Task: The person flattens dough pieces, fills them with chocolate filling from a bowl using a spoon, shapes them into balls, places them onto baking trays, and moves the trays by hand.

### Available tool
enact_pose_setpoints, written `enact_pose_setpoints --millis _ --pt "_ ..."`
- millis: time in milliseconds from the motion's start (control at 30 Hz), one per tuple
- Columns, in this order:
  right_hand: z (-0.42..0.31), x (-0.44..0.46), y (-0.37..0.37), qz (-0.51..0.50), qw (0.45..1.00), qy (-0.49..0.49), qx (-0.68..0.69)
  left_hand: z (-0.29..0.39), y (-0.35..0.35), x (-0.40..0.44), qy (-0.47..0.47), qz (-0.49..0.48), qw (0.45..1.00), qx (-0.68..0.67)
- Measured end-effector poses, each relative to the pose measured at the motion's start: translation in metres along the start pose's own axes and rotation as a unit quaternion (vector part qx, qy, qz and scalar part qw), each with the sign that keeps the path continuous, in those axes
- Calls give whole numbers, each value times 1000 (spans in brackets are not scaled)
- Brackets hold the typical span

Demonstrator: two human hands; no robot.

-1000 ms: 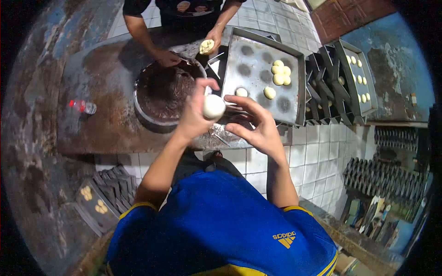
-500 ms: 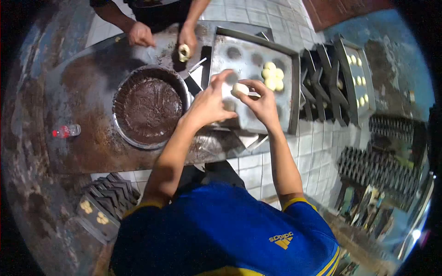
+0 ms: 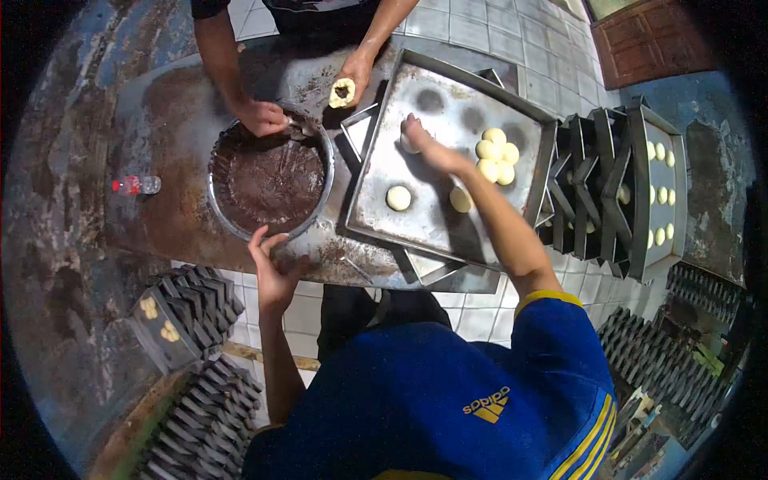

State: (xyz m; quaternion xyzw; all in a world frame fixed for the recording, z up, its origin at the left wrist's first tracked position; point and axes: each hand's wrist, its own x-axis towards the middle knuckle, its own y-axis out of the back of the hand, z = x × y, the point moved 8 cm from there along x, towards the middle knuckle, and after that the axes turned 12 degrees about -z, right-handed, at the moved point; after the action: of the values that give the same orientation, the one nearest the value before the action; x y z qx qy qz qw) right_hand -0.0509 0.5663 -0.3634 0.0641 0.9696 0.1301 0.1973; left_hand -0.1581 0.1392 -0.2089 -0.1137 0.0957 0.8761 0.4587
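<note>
My right hand (image 3: 436, 152) reaches over the metal baking tray (image 3: 488, 246), fingers stretched out and slightly blurred, touching a pale dough ball (image 3: 408, 144) that it partly covers. Closer to me on the tray lie a round dough ball (image 3: 398, 198) and another dough piece (image 3: 460, 200), partly behind my right forearm. A cluster of several dough balls (image 3: 498, 156) sits toward the tray's right side. My left hand (image 3: 276, 268) is at the near rim of the round metal bowl (image 3: 330, 180) of dark brown filling (image 3: 268, 184), its fingers apart and holding nothing.
Across the table, a co-worker's hand (image 3: 264, 118) has a spoon (image 3: 300, 128) in the bowl; their other hand (image 3: 360, 72) holds an opened dough piece (image 3: 342, 92) with dark filling. A bottle (image 3: 136, 186) lies at left. Stacked trays (image 3: 592, 176) stand at right, more (image 3: 188, 308) at lower left.
My left hand has moved from the tray to the bowl's near rim. My right hand has gone from holding a dough ball up to reaching down onto the tray. The co-worker's hand has entered the bowl.
</note>
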Motion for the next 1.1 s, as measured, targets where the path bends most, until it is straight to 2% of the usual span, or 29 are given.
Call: enact_pose_setpoints --millis 33,67,100,167,200,233,300,367,400,433,500,567,600,633,700,733,800,833,900,933,967,1000,1033,1067,1100 --pt "-32 -21 16 -33 973 11 227 3 1 -3 3 21 1000 23" --pt "-57 -32 40 19 988 24 151 8 4 -6 -34 30 994 103" --pt "-69 -41 55 69 994 35 75 14 1 -7 -35 31 993 105" --pt "-70 -28 46 104 987 10 -120 21 -7 -12 6 37 991 128" --pt "-80 -26 27 93 970 22 -222 26 -13 -12 7 40 991 131" --pt "-78 -21 2 100 915 -1 -392 35 -22 -9 -8 33 989 144" --pt "-72 -35 -39 116 873 41 -472 44 -33 -6 -23 22 986 164" --pt "-62 -16 -17 100 887 22 -451 50 -41 1 -46 28 984 168" --pt "-51 -9 4 74 985 64 -141 73 -50 2 -37 30 987 153" --pt "-37 -19 10 47 976 91 191 70 -51 -2 -29 22 987 157" --pt "-81 -71 49 97 990 103 8 64 -58 5 -40 10 986 165" --pt "-90 -108 57 47 988 45 -143 63 -64 6 -31 -2 984 175" --pt "-83 -125 53 50 972 39 -227 60 -65 8 -24 -9 989 146" --pt "-87 -144 44 9 967 47 -252 56 -66 12 -18 -15 993 117" --pt "-54 -175 19 -72 925 -138 -346 53 -73 19 -18 -29 995 98" --pt "-44 -186 6 -71 925 -142 -345 55 -80 24 -10 -42 995 95" --pt "-37 -201 -11 52 891 -58 -447 62 -95 36 -13 -61 992 111" --pt "-28 -200 -21 51 892 -59 -446 64 -102 42 -12 -62 992 111" --pt "-13 -201 -28 104 857 -123 -490 66 -124 54 -9 -115 991 69" --pt "-15 -203 -24 108 862 -132 -477 66 -134 60 -9 -119 990 70" --pt "-18 -204 -14 111 862 -135 -476 66 -149 65 -22 -142 990 4" --pt "-11 -204 -3 78 914 -146 -370 66 -163 70 -34 -164 984 -63" --pt "-10 -207 2 45 953 -153 -258 60 -173 78 -36 -167 983 -63" --pt "-23 -215 7 58 988 -117 -85 47 -184 87 -5 -179 982 -52" --pt "-47 -216 3 62 988 -115 -85 40 -193 94 26 -190 981 -40"
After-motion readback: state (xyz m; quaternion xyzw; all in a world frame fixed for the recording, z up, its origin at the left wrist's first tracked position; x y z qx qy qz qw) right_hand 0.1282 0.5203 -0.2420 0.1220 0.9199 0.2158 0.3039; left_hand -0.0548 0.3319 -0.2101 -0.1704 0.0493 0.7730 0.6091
